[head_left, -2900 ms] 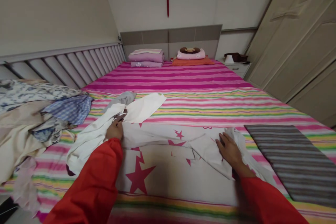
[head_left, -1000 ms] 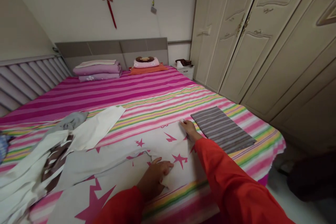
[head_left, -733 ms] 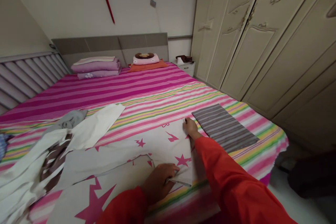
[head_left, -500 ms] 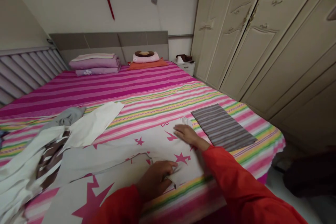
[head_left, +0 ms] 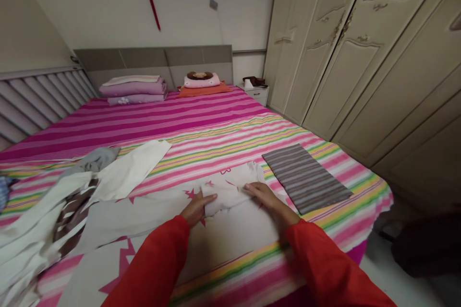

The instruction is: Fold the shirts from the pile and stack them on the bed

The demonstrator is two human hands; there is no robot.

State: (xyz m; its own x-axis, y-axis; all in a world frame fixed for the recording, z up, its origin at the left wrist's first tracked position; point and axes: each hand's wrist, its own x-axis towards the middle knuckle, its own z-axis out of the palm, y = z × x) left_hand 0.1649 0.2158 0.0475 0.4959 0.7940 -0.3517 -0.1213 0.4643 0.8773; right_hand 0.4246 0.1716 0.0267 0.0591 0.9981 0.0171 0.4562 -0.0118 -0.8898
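Light grey trousers (head_left: 230, 232) printed with pink stars lie spread across the bed, the two legs running off to the left. Part of the upper end is turned over, showing a plainer side. My left hand (head_left: 195, 207) is closed on the turned-over cloth, its thumb on top. To the right of it, my right hand (head_left: 265, 197) also grips this folded part, fingertips on the cloth near its far end. Just beyond my right hand lies a flat, folded grey striped cloth (head_left: 306, 177).
At the left are white garments (head_left: 133, 170), a brown-and-white striped piece (head_left: 74, 216) and a grey garment (head_left: 95, 160). Folded bedding (head_left: 135, 87) and a pink pillow (head_left: 201, 80) sit by the headboard (head_left: 144, 60). A wardrobe (head_left: 345, 57) stands along the right.
My left hand has moved up and away from the near edge, turning part of the trousers over. My right hand, flat before, has shifted slightly and now grips the cloth.
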